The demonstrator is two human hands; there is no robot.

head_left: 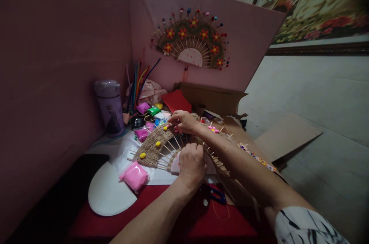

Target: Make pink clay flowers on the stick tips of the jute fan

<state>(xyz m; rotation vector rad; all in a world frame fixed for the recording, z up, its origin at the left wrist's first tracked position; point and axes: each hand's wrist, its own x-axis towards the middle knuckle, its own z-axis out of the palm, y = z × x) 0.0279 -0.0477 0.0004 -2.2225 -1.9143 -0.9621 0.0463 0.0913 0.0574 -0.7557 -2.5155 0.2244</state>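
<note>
Left hand folded tight over the white half-disc base of a brown woven-twine, half-round fan; right hand bent at fan's upper edge above that grip, fingertip pinch cannot be told. Yellow oval dots left of grip, bright-pink plastic packet lower left.

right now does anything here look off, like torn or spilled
Yes: the cardboard at the back has a ragged right end, as if torn. Several bright packets lie jumbled behind the lower fan, which looks like clutter rather than a spill.
</note>
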